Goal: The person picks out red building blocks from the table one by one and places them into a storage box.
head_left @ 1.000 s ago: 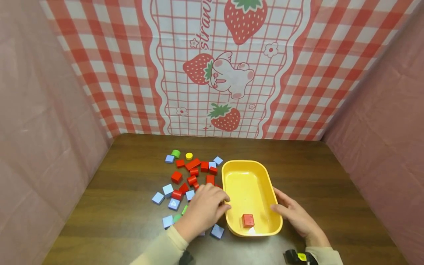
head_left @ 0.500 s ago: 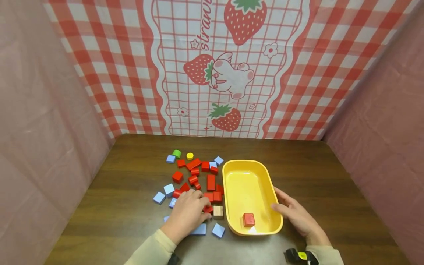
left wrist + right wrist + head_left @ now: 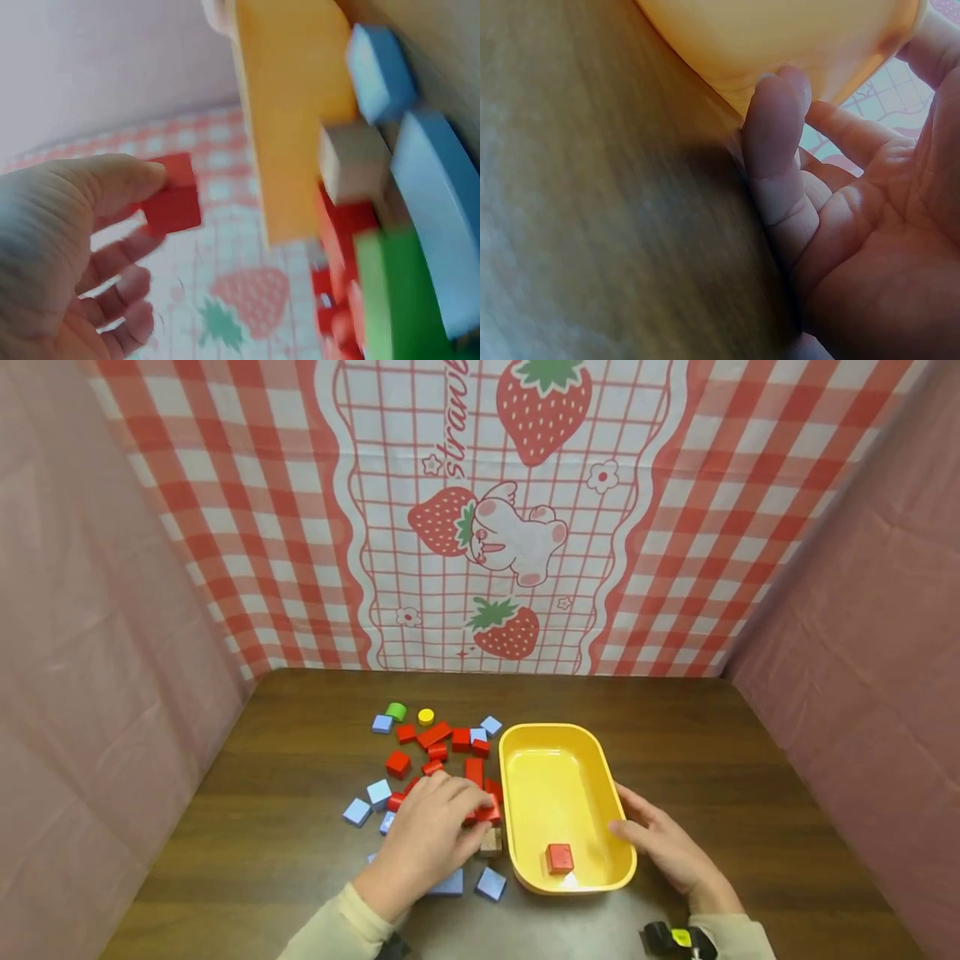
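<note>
Pinches a red block [image 3: 176, 206] between thumb and fingers of the left hand [image 3: 426, 842], with the other fingers loosely bent. Holds it near the left wall of a yellow tray [image 3: 555, 785], apart from it in the left-wrist view. Grips the tray's right wall with the right hand [image 3: 670, 853], with thumb at the rim and fingers along the outside. Inside, toward the near end, one red cube [image 3: 560, 858]. Just beside the left wall, a wooden cube [image 3: 491, 842]. Scattered left of the tray on a brown table [image 3: 720, 760], more red pieces [image 3: 398, 764] and blue blocks [image 3: 357, 812]. Toward the far edge, a green piece [image 3: 397, 711] and, near it, a yellow disc [image 3: 426, 717]. Behind, a strawberry-print checked cloth [image 3: 517, 543].
</note>
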Available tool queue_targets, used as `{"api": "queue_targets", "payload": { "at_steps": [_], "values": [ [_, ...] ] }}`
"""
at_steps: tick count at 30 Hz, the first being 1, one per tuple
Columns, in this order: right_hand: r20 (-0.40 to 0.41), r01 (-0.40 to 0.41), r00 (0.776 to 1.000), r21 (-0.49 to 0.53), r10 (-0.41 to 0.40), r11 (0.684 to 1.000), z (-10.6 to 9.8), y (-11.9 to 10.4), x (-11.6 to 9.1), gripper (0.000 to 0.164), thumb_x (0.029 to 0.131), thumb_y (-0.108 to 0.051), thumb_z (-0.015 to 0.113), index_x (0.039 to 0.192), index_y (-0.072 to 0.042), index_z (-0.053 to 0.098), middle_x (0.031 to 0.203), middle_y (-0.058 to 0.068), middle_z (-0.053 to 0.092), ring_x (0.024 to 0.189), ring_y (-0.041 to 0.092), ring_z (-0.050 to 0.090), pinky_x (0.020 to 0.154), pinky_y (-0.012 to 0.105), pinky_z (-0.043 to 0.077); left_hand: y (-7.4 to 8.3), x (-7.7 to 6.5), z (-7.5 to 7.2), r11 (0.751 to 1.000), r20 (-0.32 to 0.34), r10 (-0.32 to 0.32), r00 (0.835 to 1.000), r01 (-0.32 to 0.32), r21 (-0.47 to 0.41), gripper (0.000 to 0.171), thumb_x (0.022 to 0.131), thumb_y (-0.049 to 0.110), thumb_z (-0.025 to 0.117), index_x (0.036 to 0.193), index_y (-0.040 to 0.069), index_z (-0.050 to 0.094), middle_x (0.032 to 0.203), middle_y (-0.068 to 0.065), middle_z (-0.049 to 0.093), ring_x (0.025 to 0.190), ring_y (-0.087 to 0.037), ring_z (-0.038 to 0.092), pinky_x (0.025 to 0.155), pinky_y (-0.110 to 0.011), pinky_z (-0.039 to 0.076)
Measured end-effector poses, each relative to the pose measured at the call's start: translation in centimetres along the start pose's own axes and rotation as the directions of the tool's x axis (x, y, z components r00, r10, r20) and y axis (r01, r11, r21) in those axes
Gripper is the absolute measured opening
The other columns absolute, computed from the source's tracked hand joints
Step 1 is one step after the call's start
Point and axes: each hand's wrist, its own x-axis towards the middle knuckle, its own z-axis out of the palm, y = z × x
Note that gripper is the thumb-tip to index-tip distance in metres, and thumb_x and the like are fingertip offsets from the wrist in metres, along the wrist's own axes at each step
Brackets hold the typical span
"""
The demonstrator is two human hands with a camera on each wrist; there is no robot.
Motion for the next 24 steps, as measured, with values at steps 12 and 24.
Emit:
{"api": "queue_targets", "payload": {
  "at_steps": [12, 24],
  "values": [
    [0.011, 0.018, 1.0, 0.004, -0.018, 1.0, 0.0, -0.1, -0.1, 0.065, 0.096, -0.012, 0.06, 0.153, -0.001, 0.03, 0.147, 0.022, 0.038, 0.12, 0.028, 0.048, 0.089, 0.022, 0.048, 4.2, 1.8, 3.0, 0.994, 0.156, 0.084, 0.984, -0.072, -0.081, 0.021, 0.084, 0.032, 0.078, 0.102, 0.024, 0.072, 0.1, 0.011, 0.066, 0.088, -0.007, 0.047, 0.074, -0.024, 0.045],
    [0.002, 0.01, 1.0, -0.027, -0.01, 1.0, 0.0, -0.3, 0.0, 0.065, 0.095, -0.015, 0.062, 0.152, -0.002, 0.032, 0.149, 0.019, 0.038, 0.126, 0.028, 0.043, 0.09, 0.018, 0.043, 4.6, 3.2, 4.9, 0.994, 0.394, -0.096, 0.914, 0.112, -0.018, 0.028, 0.081, 0.035, 0.081, 0.103, 0.021, 0.073, 0.088, 0.009, 0.067, 0.073, -0.01, 0.049, 0.064, -0.025, 0.047]
  ]
}}
